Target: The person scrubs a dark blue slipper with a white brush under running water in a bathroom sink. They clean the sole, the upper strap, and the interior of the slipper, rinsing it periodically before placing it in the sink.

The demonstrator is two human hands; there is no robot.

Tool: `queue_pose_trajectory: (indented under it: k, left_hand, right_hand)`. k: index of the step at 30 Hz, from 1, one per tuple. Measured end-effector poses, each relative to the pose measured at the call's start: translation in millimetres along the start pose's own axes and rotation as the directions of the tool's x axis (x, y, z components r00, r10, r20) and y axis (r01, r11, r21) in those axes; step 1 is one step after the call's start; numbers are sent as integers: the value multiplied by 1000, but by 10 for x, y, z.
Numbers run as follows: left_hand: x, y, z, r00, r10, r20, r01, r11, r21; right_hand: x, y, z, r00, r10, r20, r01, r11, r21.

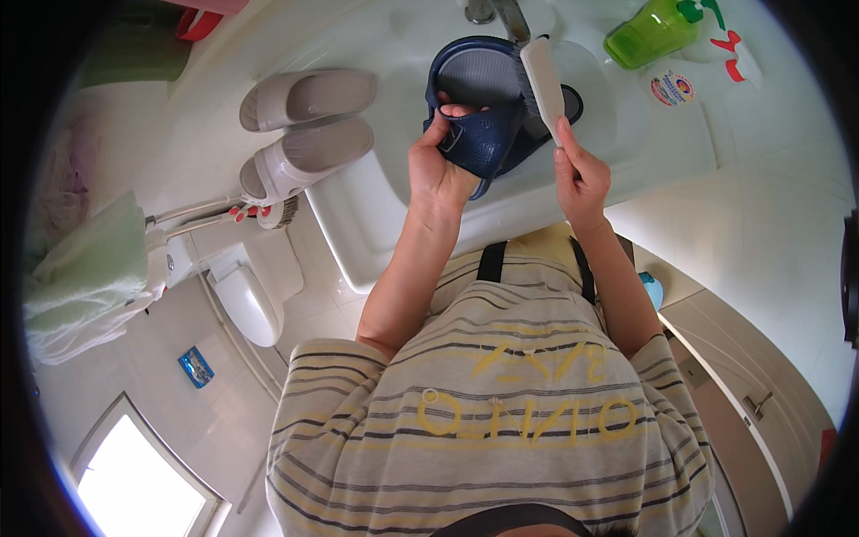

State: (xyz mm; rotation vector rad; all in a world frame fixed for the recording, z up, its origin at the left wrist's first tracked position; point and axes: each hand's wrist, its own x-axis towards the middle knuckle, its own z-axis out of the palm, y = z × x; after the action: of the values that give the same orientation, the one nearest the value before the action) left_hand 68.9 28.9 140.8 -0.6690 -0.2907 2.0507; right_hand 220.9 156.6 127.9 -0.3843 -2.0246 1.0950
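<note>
My left hand (439, 161) grips a navy blue slide slipper (493, 137) by its strap, with some fingers inside the foot opening. The slipper is tilted over the white sink (402, 181), and its grey insole faces up. In my right hand (580, 171) is a white-handled scrub brush (545, 84), pinched near the handle's end. Its dark bristles meet the slipper's right edge. Behind and below the brush lies a second dark slipper (572, 104) in the basin, partly hidden by the first.
A metal faucet (513, 23) rises at the back of the sink. Two grey-beige slippers (329, 94) rest on the left ledge. On the right stand a green pump bottle (651, 37) and a red-and-white spray bottle (741, 60). A toilet (251, 305) is at lower left, near a long-handled brush (278, 213).
</note>
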Motion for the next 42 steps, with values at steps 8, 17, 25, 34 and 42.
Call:
queue_pose_trajectory:
  k: [8,17,25,34,42]
  left_hand:
    - [21,36,37,960,179,214,-162,982,-94]
    - [159,-196,-42,936,188,297,-262,937,233]
    - [143,-310,-121,919,211,333,-389,621,681]
    - [259,32,-245,907,365,209,-417,719,556]
    - [362,-315,-227,913,396,102,-330,566,755]
  right_hand:
    - [-147,240,-386,969,-63,241,74,997,-36]
    - [486,212,-320,915,-304,266,373,889,-266]
    - [718,265,-490,947,-234,221,303,879,-368]
    - [65,651,-838,955,-66,290,198,871,-450]
    - [93,722,-655,938,-88,336,254,832,-492]
